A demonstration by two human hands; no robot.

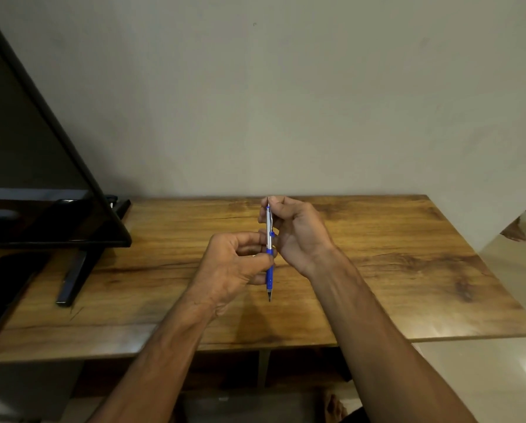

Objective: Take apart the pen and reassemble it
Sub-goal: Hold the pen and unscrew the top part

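Wood-grain tabletop (377, 270) fills the middle of the view, its brown surface streaked with darker knots and lines, pushed up against a plain pale wall (286, 102).

Nearest the camera, two bare forearms reach forward from the bottom edge and meet above the middle of the tabletop. The left hand (234, 267) sits lower and closer, its fingers curled in, thumb and fingertips pinched on the blue grip section of the pen (269, 251). The right hand (298, 233) is just beyond and to the right, fingers folded over, pinching the silver upper barrel near the clip end. Both hands are closed on the pen, which stands nearly upright between them, held in the air above the wood with its dark pointed tip aimed down toward the camera side and its silver top pointing up and away. The pen looks whole; whether any joint is loosened cannot be told.

Further left, a dark flat screen (42, 178) leans over the tabletop on a black stand foot (72, 279), and a dark flat slab (5, 294) lies beside it at the left edge. Light glossy floor (515, 377) shows to the right of the tabletop.
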